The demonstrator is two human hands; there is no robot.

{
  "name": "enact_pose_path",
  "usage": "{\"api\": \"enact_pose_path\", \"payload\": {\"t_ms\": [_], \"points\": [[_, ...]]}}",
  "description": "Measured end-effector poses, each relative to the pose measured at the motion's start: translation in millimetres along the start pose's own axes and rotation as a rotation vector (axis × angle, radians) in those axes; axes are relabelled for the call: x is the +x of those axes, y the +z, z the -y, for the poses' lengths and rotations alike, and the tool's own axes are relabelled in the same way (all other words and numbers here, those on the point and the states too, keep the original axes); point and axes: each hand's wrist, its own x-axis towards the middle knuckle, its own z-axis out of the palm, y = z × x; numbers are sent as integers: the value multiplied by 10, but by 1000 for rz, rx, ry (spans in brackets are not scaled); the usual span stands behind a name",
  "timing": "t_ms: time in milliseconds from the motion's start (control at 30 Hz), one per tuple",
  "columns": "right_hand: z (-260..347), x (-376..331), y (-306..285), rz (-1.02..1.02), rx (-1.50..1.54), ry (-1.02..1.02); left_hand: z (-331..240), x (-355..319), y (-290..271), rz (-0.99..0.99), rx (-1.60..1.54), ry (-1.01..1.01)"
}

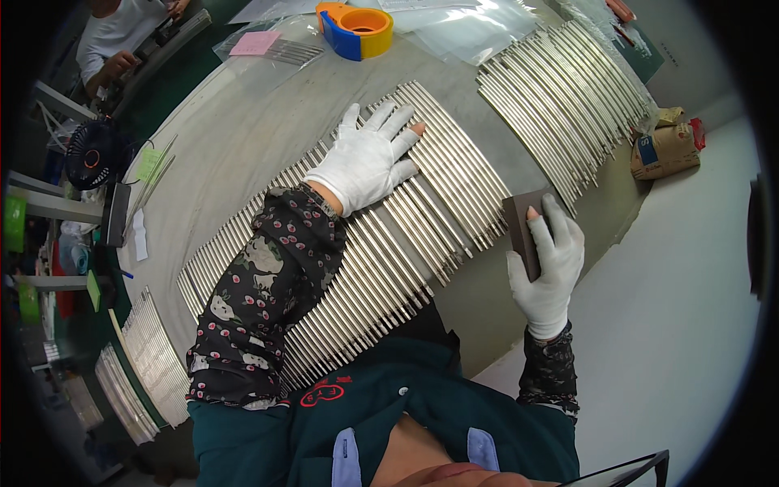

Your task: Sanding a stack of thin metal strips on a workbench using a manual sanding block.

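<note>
Hand flat on metal rods

Red lettering on shirt; pink label on bag; blue label on package.

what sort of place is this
Probably a factory workshop: rows of metal rods cover much of the table, a tape dispenser sits near its far edge, and another person is at work beyond it.

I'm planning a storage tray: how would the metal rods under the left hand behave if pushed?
The metal rods look slim and rounded, so they would likely roll across the smooth-looking table. Their straightness suggests stiffness; their polished shine hints they may be slippery.
</note>
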Motion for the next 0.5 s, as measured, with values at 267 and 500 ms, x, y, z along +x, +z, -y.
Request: {"api": "enact_pose_path", "payload": {"t_ms": [267,500], "points": [[-68,-85,-11,-2,-22,31,40,-62,1,13,36,30],[-195,-157,-77,-56,-26,68,-799,-286,-116,162,-316,536]]}}
